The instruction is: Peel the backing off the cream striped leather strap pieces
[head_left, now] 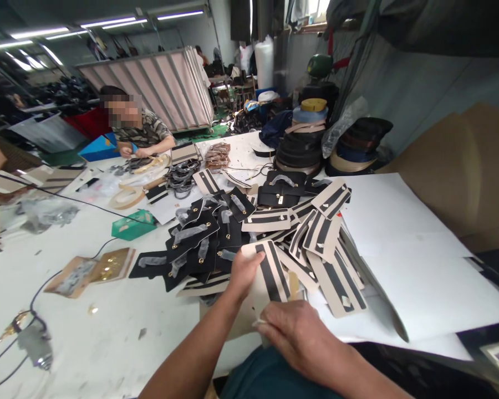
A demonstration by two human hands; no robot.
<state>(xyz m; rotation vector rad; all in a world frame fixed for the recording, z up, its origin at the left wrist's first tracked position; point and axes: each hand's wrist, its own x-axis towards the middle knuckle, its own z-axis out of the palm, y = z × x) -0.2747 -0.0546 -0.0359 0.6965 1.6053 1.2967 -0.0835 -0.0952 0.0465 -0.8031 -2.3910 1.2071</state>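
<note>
My left hand (244,272) grips the far left edge of a beige panel (254,291) with a black stripe, thumb on top. My right hand (293,327) is closed at the panel's near end. A small pale bit (258,322) shows at its fingertips; I cannot tell whether it is loose or part of the panel. Just beyond my hands lies a heap of similar striped panels (339,282). To the left are black bag pieces (191,235) with plastic-wrapped handles and gold fittings.
A black bag (281,188) sits behind the heap. Left on the white table (120,343) are a green container (133,224), a box of gold fittings (113,265) and a corded tool (35,343). Strap rolls (299,147) stand at the back. Across the table, a person (139,124) works with both hands.
</note>
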